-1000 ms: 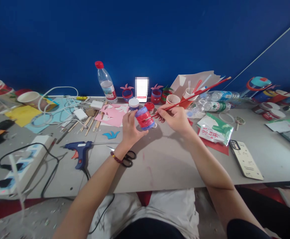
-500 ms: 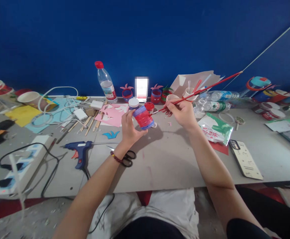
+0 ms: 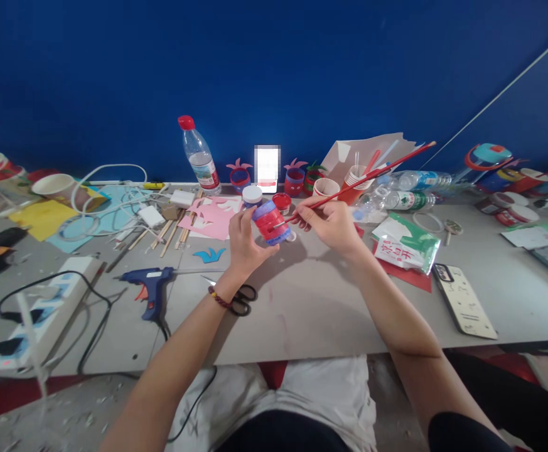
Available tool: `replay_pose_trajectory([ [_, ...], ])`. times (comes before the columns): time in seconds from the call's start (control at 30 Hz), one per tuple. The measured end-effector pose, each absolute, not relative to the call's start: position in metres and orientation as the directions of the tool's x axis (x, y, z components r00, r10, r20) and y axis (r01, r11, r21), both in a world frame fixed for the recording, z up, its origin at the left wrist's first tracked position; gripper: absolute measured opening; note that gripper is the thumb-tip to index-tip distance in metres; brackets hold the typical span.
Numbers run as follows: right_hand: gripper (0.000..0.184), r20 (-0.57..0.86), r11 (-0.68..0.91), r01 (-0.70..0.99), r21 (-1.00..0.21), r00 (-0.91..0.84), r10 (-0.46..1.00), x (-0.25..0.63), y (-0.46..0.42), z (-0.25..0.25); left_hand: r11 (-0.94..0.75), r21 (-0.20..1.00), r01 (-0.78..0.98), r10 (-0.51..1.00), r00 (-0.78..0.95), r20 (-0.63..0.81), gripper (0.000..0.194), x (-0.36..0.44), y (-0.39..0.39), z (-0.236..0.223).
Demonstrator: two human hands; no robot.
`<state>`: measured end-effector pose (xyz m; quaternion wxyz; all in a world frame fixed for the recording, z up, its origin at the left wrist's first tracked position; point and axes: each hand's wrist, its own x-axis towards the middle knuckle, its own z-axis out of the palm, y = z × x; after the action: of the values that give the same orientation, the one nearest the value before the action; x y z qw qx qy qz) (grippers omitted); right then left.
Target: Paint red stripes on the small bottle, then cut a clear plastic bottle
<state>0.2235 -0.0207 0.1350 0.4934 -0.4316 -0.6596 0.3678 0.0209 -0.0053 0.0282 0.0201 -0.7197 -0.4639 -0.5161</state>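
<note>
A small cup painted red in the middle and blue-purple at both ends (image 3: 270, 223) is tilted in my left hand (image 3: 247, 242), whose fingers and thumb close around its left side and lower end. Pinched in my right hand (image 3: 329, 225) is a long red paintbrush (image 3: 377, 172). Its tip touches the red band of the cup, and its handle slants up to the right. Behind the cup stand an open jar of red paint (image 3: 282, 203) and a white-lidded jar (image 3: 252, 196). Scissors (image 3: 243, 300) lie under my left wrist.
A blue glue gun (image 3: 150, 285), a power strip (image 3: 50, 311) and cables lie at left. A red-capped bottle (image 3: 201, 157), a lit phone screen (image 3: 267, 169) and small decorated cups stand by the blue wall. Plastic bottles (image 3: 410, 201) and another phone (image 3: 464, 301) are at right.
My right hand has moved slightly left and down with the paintbrush, bringing its tip farther onto the red band. The cup stays almost in place in my left hand.
</note>
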Motion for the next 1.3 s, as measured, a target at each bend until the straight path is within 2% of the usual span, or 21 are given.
replay_pose_trajectory([
  [0.37, 0.035, 0.407, 0.404, 0.300, -0.864, -0.055, 0.912, 0.233, -0.019, 0.142, -0.578, 0.450, 0.681, 0.621, 0.008, 0.784, 0.099, 0.020, -0.006, 0.031],
  [0.6, 0.037, 0.402, 0.368, 0.332, -0.869, 0.038, 0.915, 0.241, -0.012, 0.144, -0.562, 0.482, 0.672, 0.650, -0.001, 0.760, 0.100, 0.020, -0.008, 0.032],
  [0.87, 0.038, 0.304, 0.316, 0.178, -0.932, -0.091, 0.948, 0.233, -0.017, 0.138, -0.523, 0.496, 0.693, 0.669, -0.026, 0.742, 0.097, 0.022, -0.006, 0.032],
  [1.03, 0.035, 0.307, 0.329, 0.189, -0.925, -0.139, 0.942, 0.225, -0.021, 0.137, -0.544, 0.478, 0.689, 0.645, -0.020, 0.764, 0.095, 0.022, -0.006, 0.032],
  [1.3, 0.036, 0.344, 0.351, 0.261, -0.899, -0.075, 0.936, 0.230, -0.021, 0.144, -0.551, 0.487, 0.677, 0.646, -0.022, 0.763, 0.098, 0.021, -0.006, 0.031],
])
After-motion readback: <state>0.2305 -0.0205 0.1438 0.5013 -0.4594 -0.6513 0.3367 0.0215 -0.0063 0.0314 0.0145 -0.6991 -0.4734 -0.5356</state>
